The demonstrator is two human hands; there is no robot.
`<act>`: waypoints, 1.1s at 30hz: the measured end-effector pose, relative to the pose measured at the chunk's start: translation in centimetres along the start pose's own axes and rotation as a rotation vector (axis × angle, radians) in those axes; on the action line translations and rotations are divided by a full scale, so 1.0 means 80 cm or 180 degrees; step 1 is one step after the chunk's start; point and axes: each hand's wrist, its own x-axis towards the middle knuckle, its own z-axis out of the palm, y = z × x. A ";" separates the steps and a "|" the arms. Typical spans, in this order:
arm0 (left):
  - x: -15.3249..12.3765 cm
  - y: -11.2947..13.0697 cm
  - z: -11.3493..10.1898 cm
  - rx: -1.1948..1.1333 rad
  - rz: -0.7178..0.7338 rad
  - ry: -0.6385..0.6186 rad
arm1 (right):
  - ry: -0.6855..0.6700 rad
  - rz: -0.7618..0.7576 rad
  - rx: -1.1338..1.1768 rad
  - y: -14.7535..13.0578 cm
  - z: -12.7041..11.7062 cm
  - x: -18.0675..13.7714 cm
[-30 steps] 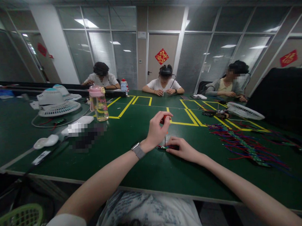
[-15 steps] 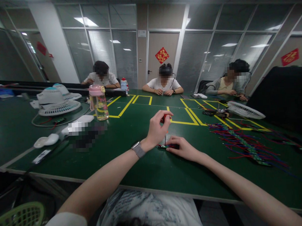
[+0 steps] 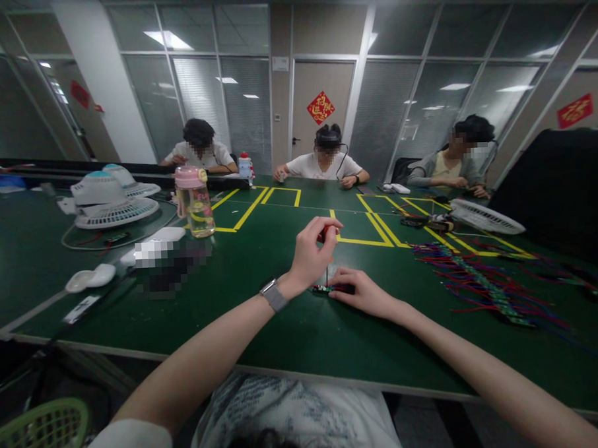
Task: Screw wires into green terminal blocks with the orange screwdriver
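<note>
My left hand (image 3: 310,253), with a watch on its wrist, is closed around the red handle of a small screwdriver (image 3: 324,238) held upright. Its thin shaft points down onto a small green circuit board (image 3: 322,289) lying on the green table (image 3: 294,330). My right hand (image 3: 364,292) rests on the table with its fingers pressed on the right end of that board, holding it down. Part of the board is hidden under those fingers.
A pile of red, blue and green wired parts (image 3: 480,285) lies to the right. A pink-lidded water bottle (image 3: 194,202) and white fans (image 3: 110,202) stand at the left, another fan (image 3: 484,219) at the right. Three people sit across the table. A green basket (image 3: 38,437) is at lower left.
Both hands have stayed almost in place on the board. The person opposite has moved their hands apart on the table.
</note>
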 end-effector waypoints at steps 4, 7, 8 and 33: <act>0.000 0.000 0.000 0.0000 -0.0010 -0.0009 | 0.0014 0.0008 0.0014 0.001 0.000 0.000; -0.001 0.001 0.000 0.0002 -0.0017 -0.0018 | 0.0018 0.0000 0.0013 0.002 0.001 0.000; -0.001 0.001 0.000 0.0004 -0.0016 -0.0021 | 0.0022 -0.0002 0.0012 0.002 0.001 0.000; -0.002 0.002 -0.001 -0.0121 -0.0054 -0.0121 | 0.0008 -0.0008 0.0032 -0.001 -0.001 0.000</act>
